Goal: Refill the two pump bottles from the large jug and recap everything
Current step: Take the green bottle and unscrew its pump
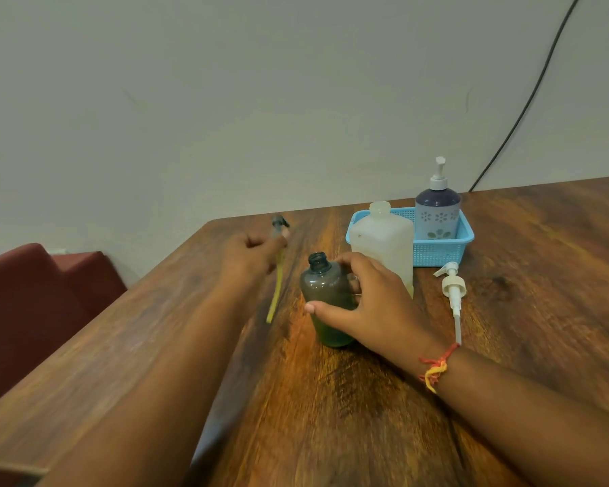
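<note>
In the head view, the right hand (370,304) grips the open dark bottle (326,293) upright on the wooden table (331,398), while the left hand (252,256) holds the dark pump (279,224), probably best laid flat away from the uncapped jug (380,247) before pouring, a plain pale wall (225,100) behind.

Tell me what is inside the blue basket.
A flower-patterned pump bottle stands upright in the blue basket, at its right end, pump head on. The uncapped white jug in front hides the basket's left part, so anything there cannot be seen.
</note>
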{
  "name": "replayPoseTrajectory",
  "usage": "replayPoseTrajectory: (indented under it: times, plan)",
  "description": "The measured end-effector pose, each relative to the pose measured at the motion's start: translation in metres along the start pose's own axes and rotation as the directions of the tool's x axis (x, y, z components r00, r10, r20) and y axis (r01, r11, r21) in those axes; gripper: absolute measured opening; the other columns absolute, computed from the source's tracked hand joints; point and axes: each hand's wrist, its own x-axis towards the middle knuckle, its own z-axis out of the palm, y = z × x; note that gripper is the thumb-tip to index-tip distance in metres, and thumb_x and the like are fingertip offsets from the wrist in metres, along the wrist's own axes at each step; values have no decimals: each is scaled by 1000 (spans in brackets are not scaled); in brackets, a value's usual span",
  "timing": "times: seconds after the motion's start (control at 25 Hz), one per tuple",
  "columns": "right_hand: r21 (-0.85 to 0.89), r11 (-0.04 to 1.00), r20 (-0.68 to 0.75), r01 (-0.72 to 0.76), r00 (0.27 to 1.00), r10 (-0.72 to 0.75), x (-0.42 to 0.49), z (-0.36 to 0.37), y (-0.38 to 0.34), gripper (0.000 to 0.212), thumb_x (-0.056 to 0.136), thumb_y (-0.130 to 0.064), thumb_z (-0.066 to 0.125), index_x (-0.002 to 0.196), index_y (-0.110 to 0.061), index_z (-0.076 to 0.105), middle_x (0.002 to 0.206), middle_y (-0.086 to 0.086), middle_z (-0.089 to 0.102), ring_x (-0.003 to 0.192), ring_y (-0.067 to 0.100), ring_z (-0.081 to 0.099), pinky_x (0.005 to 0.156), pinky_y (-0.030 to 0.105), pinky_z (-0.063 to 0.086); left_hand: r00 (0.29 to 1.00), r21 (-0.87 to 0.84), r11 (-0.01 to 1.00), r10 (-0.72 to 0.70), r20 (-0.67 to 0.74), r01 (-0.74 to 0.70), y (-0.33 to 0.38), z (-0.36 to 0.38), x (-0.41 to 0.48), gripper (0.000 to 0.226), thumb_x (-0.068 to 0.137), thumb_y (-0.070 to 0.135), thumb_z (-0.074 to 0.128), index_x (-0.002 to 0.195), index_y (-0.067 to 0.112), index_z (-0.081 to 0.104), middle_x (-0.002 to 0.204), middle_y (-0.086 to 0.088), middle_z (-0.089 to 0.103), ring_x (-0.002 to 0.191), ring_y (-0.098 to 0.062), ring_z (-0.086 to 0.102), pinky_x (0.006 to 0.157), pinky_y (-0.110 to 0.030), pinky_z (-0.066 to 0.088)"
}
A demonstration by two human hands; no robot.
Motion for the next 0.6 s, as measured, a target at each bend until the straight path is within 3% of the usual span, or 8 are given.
replayPoseTrajectory:
  times: [0.12, 0.24, 0.4, 0.6]
  plan:
    - [-57, 998, -43, 20, 999, -22, 0, -1, -1, 73, 76, -62, 76, 135, -30, 48, 126, -12, 51, 113, 3, 52, 84, 11, 46, 998, 195, 980, -37, 48, 27, -35, 12, -1, 28, 86, 20, 76, 104, 4, 61, 96, -14, 67, 76, -19, 61, 69, -36, 56]
    - [-107, 994, -70, 38, 997, -46, -1, -1, -1, 78, 78, -64, 74, 141, -31, 42, 134, -9, 55, 113, 3, 52, 85, 13, 47, 998, 397, 917, 14, 54, -34, -47, 16, 2, 19, 85, 14, 75, 97, 10, 61, 82, -2, 63, 65, -11, 59, 61, -29, 51]
    - [-97, 994, -74, 45, 996, -52, -3, 1, -1, 73, 79, -62, 74, 138, -34, 41, 134, -8, 58, 115, 6, 57, 78, 8, 45, 991, 552, 823, 113, 77, -137, -57, 16, 8, 23, 81, 19, 79, 95, 12, 62, 86, -1, 63, 75, -16, 59, 60, -29, 49]
    - [-94, 994, -83, 49, 995, -57, -2, 3, -1, 75, 79, -59, 75, 139, -29, 42, 137, -5, 55, 123, 10, 55, 94, 20, 52, 977, 570, 793, 168, 134, -214, -65, 15, 9, 28, 79, 23, 82, 98, 16, 62, 95, -1, 64, 83, -13, 59, 63, -24, 45]
